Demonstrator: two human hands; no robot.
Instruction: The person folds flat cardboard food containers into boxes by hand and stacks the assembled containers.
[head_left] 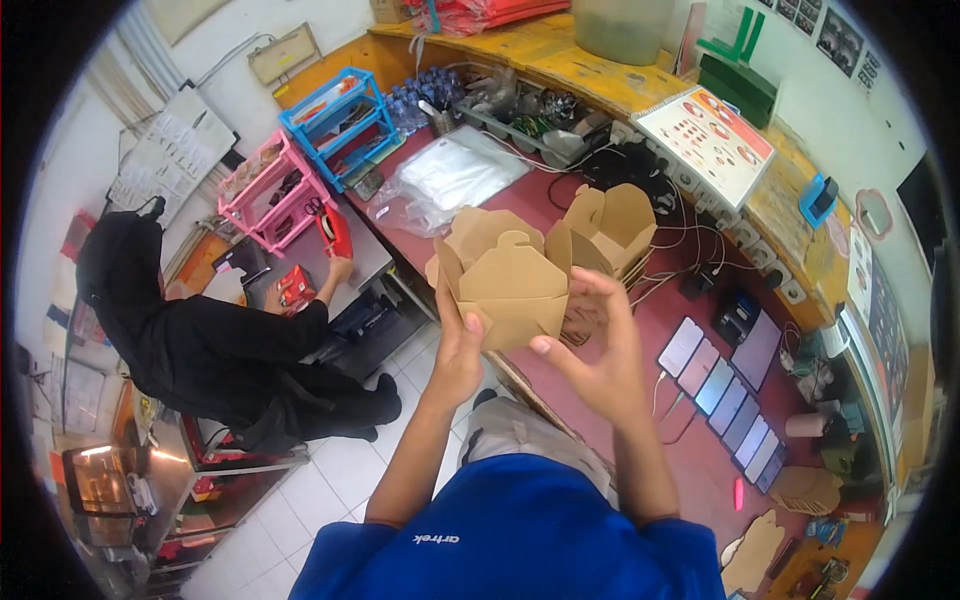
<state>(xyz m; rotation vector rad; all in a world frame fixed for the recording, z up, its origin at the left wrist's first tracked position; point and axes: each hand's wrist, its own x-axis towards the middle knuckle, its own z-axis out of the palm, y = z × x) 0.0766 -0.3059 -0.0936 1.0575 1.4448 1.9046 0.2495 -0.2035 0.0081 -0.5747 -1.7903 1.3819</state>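
Observation:
A brown cardboard food box (512,290) with its top flaps standing up is held in front of me, above the edge of the red table (610,385). My left hand (458,355) grips its left side, thumb on the front face. At the right side, my right hand (600,350) has its fingers spread, with thumb and fingertips near or at the box's edge; whether they touch it is hard to tell. Just behind, more folded open boxes (612,228) stand stacked on the table. The inside of the held box is mostly hidden.
Several phones (715,385) lie at the right. Flat cardboard pieces (755,552) are at the lower right. Clear plastic bags (460,170), cables and a grey tray (540,140) are at the back. A co-worker in black (215,335) handles red items at the left, beside pink and blue racks (340,120).

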